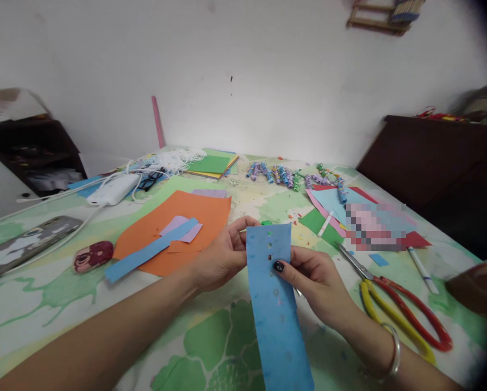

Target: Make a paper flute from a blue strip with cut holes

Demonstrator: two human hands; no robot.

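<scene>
Left hand and right hand grip the holed blue paper strip; scissors lie at its three o'clock.

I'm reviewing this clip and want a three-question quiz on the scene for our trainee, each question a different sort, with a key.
1. True or false: the scissors lie on the orange sheet.

2. Fill in: the thumbnail of the right hand is coloured ____.

3. Short answer: what do the left hand and the right hand hold between them?

Key
1. False: they lie on the patterned tablecloth, to the right of the right hand.
2. Black.
3. A blue paper strip with holes near its top end.
</scene>
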